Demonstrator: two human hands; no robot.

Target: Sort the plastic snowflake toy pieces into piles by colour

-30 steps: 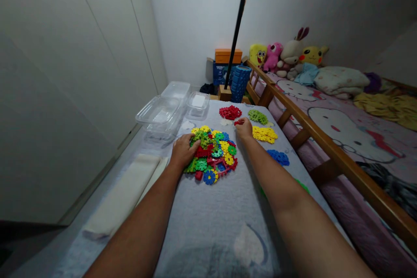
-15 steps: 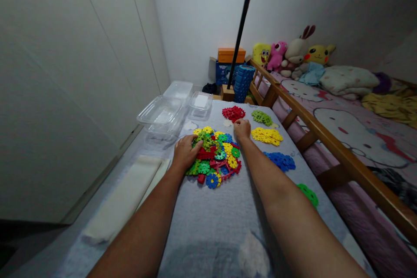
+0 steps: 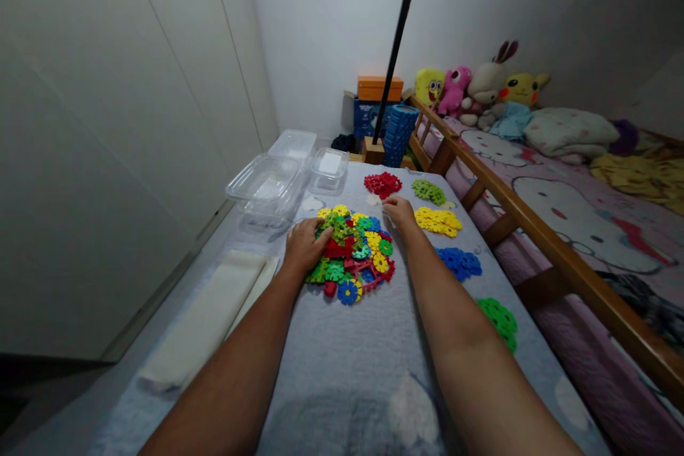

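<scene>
A mixed heap of plastic snowflake-shaped building discs (image 3: pixel 368 254), in red, yellow, blue and greens, lies in the middle of the cloth-covered surface. My left hand (image 3: pixel 306 246) rests on its left side, thumb apart from the fingers, gripping nothing that I can see. To the heap's upper right hovers my right hand (image 3: pixel 400 212), its fingers loosely stretched leftward with no piece visible in them. Just beyond it is a pile of red pieces (image 3: pixel 382 184). Single-colour piles line the right side: light green (image 3: pixel 428 191), yellow (image 3: pixel 439 221), blue (image 3: pixel 458 263) and green (image 3: pixel 499 323).
Clear plastic containers (image 3: pixel 264 182) stand at the back left, near a white cabinet (image 3: pixel 133 157). A folded white cloth (image 3: pixel 214 317) lies at the left. A wooden bed rail (image 3: pixel 513 217) runs along the right. Behind the surface stand a black pole (image 3: pixel 396 43) and a blue foam roller (image 3: pixel 400 135).
My right hand has drawn slightly back from the red pile, and its fingers have loosened from a curl. My left hand stays on the heap.
</scene>
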